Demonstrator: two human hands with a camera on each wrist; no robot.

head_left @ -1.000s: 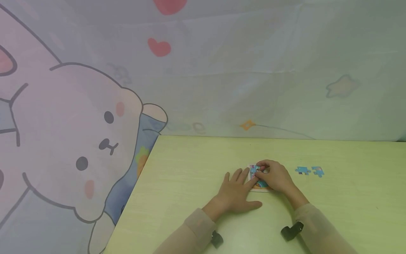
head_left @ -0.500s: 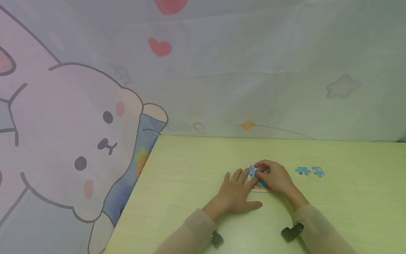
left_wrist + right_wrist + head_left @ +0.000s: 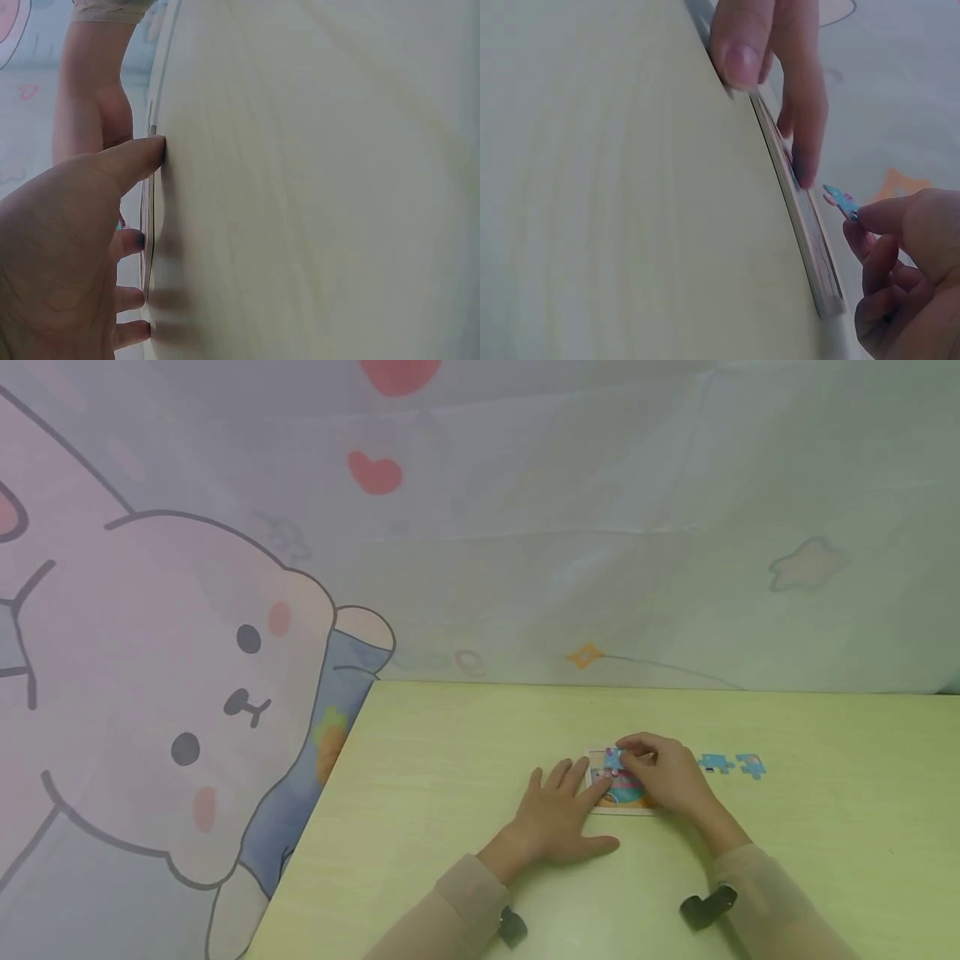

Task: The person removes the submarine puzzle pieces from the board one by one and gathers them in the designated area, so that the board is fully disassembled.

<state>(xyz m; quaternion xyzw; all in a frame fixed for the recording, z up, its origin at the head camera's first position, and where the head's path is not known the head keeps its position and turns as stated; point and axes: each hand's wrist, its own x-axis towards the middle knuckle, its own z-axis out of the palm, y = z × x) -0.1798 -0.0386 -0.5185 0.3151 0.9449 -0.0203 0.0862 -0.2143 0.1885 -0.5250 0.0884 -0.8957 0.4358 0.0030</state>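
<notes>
My right hand (image 3: 666, 774) pinches a small blue puzzle piece (image 3: 613, 759) between thumb and fingertips, above the puzzle tray (image 3: 621, 812). In the right wrist view that piece (image 3: 841, 201) is tilted and held clear of the tray (image 3: 796, 202). My left hand (image 3: 557, 820) lies spread at the tray's left side, its index finger reaching over the tray edge and the thumb stretched out on the table. Pieces showing a teal and orange picture (image 3: 628, 791) fill the lower part; the upper left shows bare tray. The right fingers hide the upper right.
Two loose blue puzzle pieces (image 3: 716, 763) (image 3: 752, 765) lie on the yellow-green table (image 3: 450, 743) just right of my right hand. A printed cloth (image 3: 600, 527) with a cartoon animal hangs behind and left of the table.
My right hand has moved slightly right and lifted the pinched piece away from the tray's upper left, uncovering more of the tray. My left hand stays where it was.
</notes>
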